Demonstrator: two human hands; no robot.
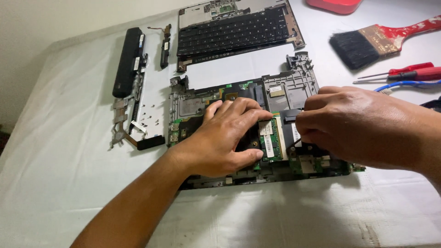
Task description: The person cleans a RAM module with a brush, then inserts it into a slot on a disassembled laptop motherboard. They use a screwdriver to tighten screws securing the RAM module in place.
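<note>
- Laptop base [294,87]: stripped open at the middle of the white cloth [69,183], circuit board showing. It lies under both your hands.
- Memory card [270,140]: green, with white labels, seated in the board between your hands. This is the part being worked on.
- Left hand [220,138]: lies flat on the board, fingers spread and relaxed, thumb tip touching the near edge of the memory card. It grasps nothing and only steadies the base.
- Right hand [353,126]: fingers curled and pinched at the right edge of the memory card, by a black flap [294,115]. Whether they grip anything is hidden.
- Step in hand, as a judgement: you appear to be freeing or seating the memory card. The next move calls for even, light pressure at both ends of the card.
- Keyboard [234,30]: removed, lying far of the base.
- Battery [127,62]: long, black, far left, with loose screws [149,117] near it.
- Paintbrush [367,43] and red screwdriver [409,72]: far right, apart from your hands.
</note>
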